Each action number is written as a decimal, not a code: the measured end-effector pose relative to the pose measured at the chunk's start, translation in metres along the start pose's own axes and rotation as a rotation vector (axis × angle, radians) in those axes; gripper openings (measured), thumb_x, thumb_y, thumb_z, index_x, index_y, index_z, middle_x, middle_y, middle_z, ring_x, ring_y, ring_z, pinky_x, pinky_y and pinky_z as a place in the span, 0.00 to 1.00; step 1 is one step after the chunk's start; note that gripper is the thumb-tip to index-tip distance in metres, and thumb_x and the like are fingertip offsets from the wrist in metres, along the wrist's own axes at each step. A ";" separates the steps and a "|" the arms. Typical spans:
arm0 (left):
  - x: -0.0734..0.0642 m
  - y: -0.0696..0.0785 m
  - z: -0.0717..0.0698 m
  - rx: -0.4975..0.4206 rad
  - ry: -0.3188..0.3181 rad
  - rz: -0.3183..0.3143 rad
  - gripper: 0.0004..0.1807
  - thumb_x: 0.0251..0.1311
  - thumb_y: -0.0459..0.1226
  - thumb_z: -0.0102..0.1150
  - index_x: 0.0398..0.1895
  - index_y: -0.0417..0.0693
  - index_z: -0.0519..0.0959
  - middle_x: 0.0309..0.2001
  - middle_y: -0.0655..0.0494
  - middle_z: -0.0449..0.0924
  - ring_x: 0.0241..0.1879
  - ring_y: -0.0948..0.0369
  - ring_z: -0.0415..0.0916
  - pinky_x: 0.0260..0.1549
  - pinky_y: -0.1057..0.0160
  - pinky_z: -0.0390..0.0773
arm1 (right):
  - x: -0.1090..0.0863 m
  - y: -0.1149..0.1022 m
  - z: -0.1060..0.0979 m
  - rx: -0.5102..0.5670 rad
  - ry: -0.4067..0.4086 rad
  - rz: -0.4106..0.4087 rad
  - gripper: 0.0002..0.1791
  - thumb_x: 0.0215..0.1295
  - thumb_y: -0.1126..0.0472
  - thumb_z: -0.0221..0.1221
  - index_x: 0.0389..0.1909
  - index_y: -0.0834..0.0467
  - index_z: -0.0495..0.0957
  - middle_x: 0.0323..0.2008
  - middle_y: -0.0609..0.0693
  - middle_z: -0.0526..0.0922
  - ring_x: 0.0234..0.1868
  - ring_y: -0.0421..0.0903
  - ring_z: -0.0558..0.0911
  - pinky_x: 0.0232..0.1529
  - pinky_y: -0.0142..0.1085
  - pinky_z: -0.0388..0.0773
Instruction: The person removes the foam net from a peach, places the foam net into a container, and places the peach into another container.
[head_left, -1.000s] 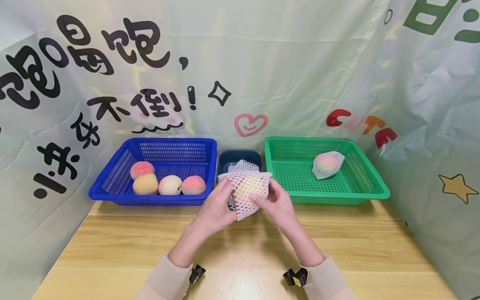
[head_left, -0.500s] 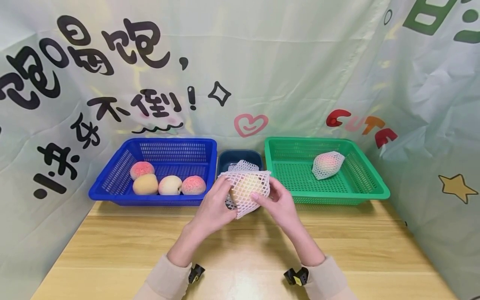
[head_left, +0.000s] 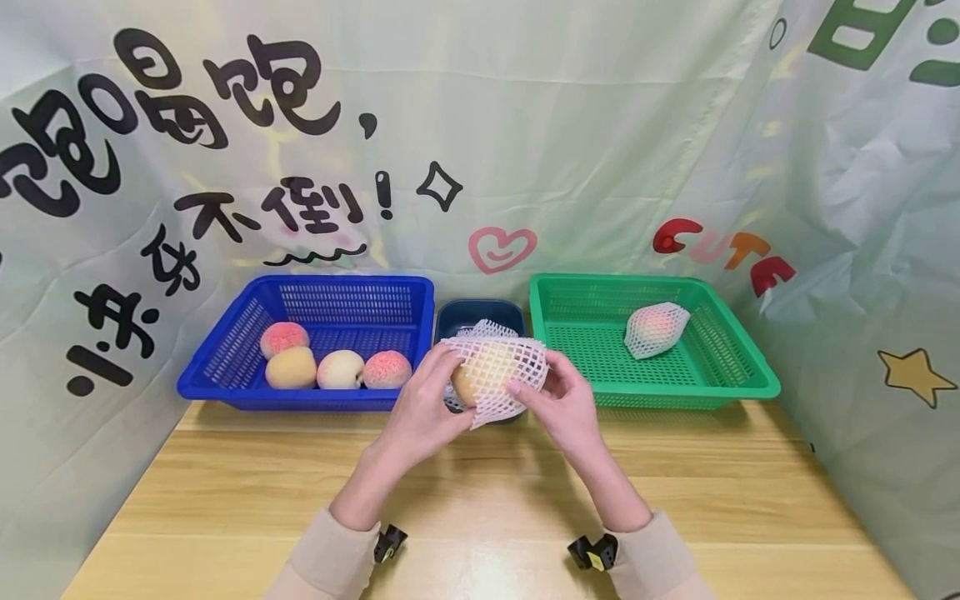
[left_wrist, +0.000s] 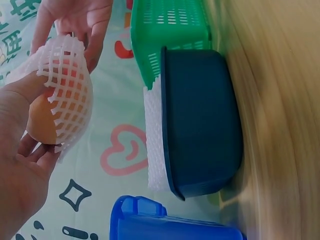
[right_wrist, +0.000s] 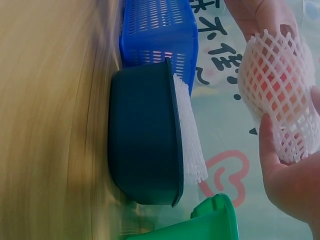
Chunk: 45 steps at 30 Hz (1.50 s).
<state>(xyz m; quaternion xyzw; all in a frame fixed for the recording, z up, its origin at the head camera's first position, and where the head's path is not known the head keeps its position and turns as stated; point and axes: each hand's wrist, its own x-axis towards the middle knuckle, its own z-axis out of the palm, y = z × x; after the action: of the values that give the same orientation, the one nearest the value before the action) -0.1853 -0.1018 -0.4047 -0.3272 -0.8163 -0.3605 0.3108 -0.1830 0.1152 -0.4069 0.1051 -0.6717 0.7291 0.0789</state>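
Note:
Both hands hold a peach (head_left: 466,385) partly inside a white foam fruit net (head_left: 501,375), raised above the front of a dark blue tub. My left hand (head_left: 420,417) grips the peach and the net's open edge from the left; in the left wrist view the bare yellow side of the fruit shows near that thumb. On the other side my right hand (head_left: 566,408) pinches the netted part, its thumb on the front. The right wrist view shows the net (right_wrist: 277,85) stretched over a reddish patch of the fruit. Some fingertips are hidden behind it.
A blue basket (head_left: 352,404) at left holds several peaches (head_left: 291,368). At right, a green basket (head_left: 660,388) contains one netted peach (head_left: 656,329). Between them stands the dark blue tub (head_left: 480,307) with more foam nets (head_left: 487,327). A printed cloth (head_left: 600,167) hangs behind.
The net and peach have risen slightly and turned. The net's left edge has drawn rightward, so bare peach now shows at the left. The baskets have not moved.

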 end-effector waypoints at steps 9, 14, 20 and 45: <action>-0.001 -0.002 -0.002 0.002 -0.006 -0.043 0.42 0.33 0.26 0.86 0.59 0.36 0.76 0.60 0.41 0.76 0.60 0.46 0.76 0.61 0.49 0.78 | 0.000 -0.002 -0.001 0.017 0.018 -0.005 0.31 0.56 0.79 0.70 0.62 0.68 0.74 0.47 0.52 0.83 0.43 0.43 0.85 0.44 0.35 0.86; -0.001 -0.003 -0.003 -0.009 0.001 -0.054 0.43 0.35 0.28 0.86 0.61 0.36 0.76 0.61 0.41 0.76 0.61 0.46 0.76 0.61 0.47 0.78 | 0.001 -0.003 -0.001 0.029 0.021 -0.009 0.30 0.56 0.78 0.70 0.61 0.68 0.73 0.48 0.53 0.83 0.45 0.43 0.86 0.45 0.35 0.86; 0.000 -0.004 -0.005 -0.047 0.002 -0.061 0.45 0.36 0.29 0.86 0.64 0.39 0.75 0.62 0.43 0.76 0.61 0.47 0.77 0.61 0.47 0.78 | 0.001 -0.003 -0.002 0.011 0.040 -0.003 0.30 0.57 0.77 0.70 0.61 0.67 0.74 0.48 0.56 0.84 0.43 0.44 0.87 0.42 0.39 0.87; 0.005 -0.007 -0.013 -0.086 0.029 -0.080 0.46 0.42 0.34 0.87 0.69 0.46 0.74 0.64 0.47 0.75 0.64 0.51 0.74 0.62 0.47 0.77 | 0.003 -0.007 -0.009 -0.058 0.117 -0.018 0.24 0.59 0.75 0.70 0.56 0.66 0.77 0.40 0.46 0.85 0.38 0.42 0.87 0.39 0.35 0.87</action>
<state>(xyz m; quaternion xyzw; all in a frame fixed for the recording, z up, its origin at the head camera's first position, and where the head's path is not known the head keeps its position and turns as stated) -0.1895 -0.1140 -0.3969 -0.3019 -0.8078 -0.4123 0.2937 -0.1848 0.1245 -0.4004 0.0660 -0.6860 0.7134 0.1274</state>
